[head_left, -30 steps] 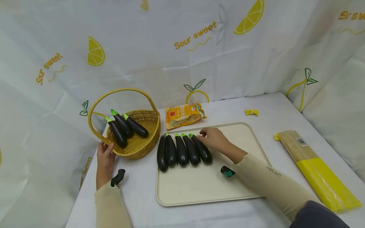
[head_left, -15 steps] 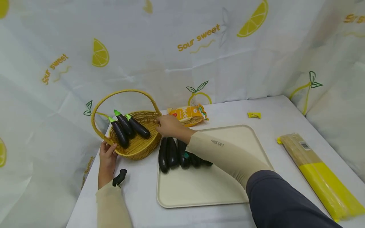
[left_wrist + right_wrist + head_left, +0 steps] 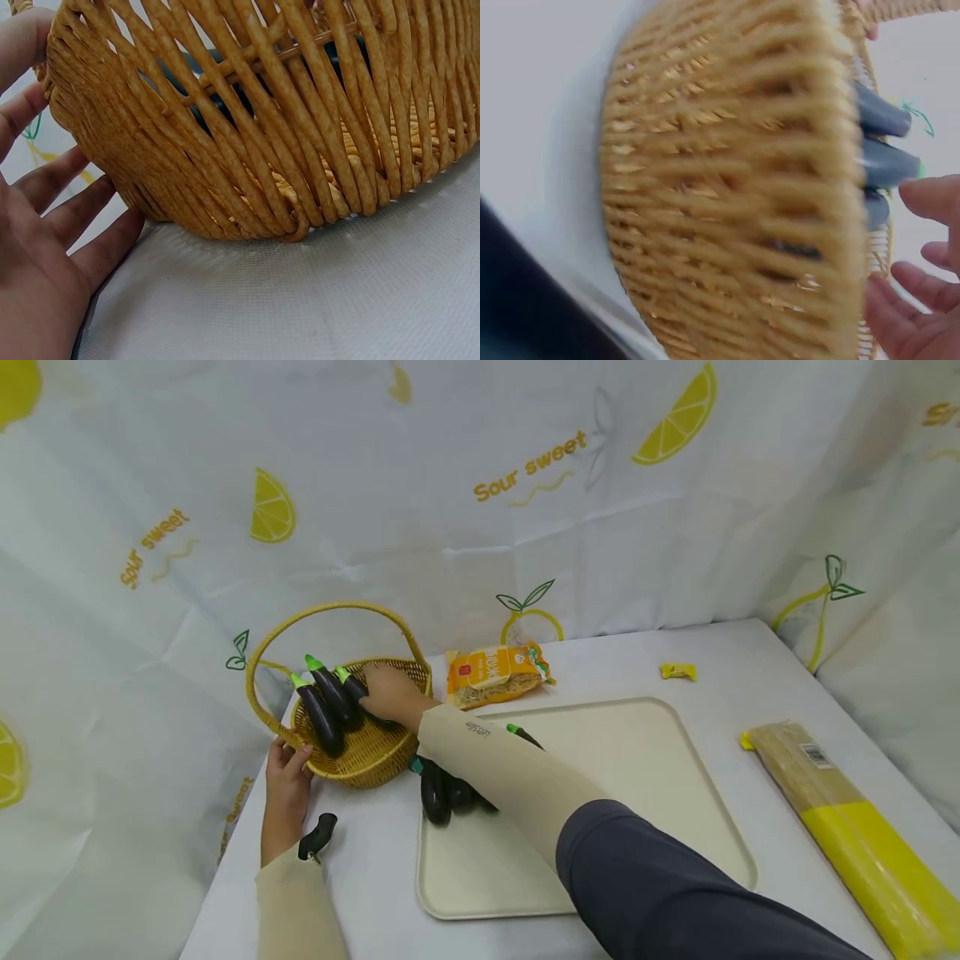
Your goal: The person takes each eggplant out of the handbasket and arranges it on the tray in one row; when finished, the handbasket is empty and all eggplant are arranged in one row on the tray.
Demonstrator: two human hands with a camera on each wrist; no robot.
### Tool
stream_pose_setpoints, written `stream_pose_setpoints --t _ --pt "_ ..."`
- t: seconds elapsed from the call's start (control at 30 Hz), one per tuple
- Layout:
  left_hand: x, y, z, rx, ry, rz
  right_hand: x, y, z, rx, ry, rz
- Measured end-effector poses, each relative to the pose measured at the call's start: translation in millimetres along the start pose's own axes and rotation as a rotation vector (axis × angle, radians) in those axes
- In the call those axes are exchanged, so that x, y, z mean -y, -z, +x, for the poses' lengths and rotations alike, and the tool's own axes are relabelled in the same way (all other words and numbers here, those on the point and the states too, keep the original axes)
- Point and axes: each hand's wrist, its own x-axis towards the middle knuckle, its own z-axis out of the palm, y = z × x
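Note:
A yellow wicker basket (image 3: 380, 770) with a tall handle stands on the left of the table and holds several dark eggplants (image 3: 320, 720) with green stem ends. With the thumb at its rim and the fingers against its outer wall, my left hand (image 3: 287, 781) holds the basket. My right hand (image 3: 395, 695) reaches over the near right rim, above the rightmost eggplant inside. In the right wrist view its thumb and fingers (image 3: 922, 289) are spread apart, nothing visible between them. More eggplants (image 3: 435, 795) lie on a beige tray (image 3: 630, 743), partly hidden by my right sleeve.
An orange food packet (image 3: 497, 675) lies behind the tray. Farther right are a small yellow wrapped piece (image 3: 678, 671) and a long yellow-and-clear noodle pack (image 3: 855, 827). A printed white cloth (image 3: 420, 485) hangs behind the table.
My right hand has left the row of eggplants on the tray, moved left across to the basket and dipped inside it. The left hand stays on the basket.

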Motion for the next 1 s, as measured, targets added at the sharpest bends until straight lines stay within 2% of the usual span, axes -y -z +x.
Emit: stream_pose_setpoints --t 0.13,0.27,0.43,0.63,0.77,1.0 --pt "-5.5 9.3 -7.0 -0.014 -0.011 0.025 15 -16 9.0 0.081 -0.059 -0.008" --pt "-9.6 12.3 -9.2 0.004 -0.044 -0.013 20 -24 12.7 0.118 -0.094 0.062" --pt "-6.5 8.6 -7.7 0.042 -0.038 -0.047 13 -34 9.4 0.167 -0.055 0.053" --pt "0.1 2.0 -5.0 0.036 -0.029 -0.041 0 -36 7.2 0.155 -0.104 0.096" --pt "1.3 -2.2 -1.3 0.055 -0.050 -0.060 -9 -24 7.1 0.131 -0.116 0.222" --pt "1.6 -1.7 5.1 0.026 -0.035 -0.035 -15 -1 -3.6 0.101 -0.112 0.491"
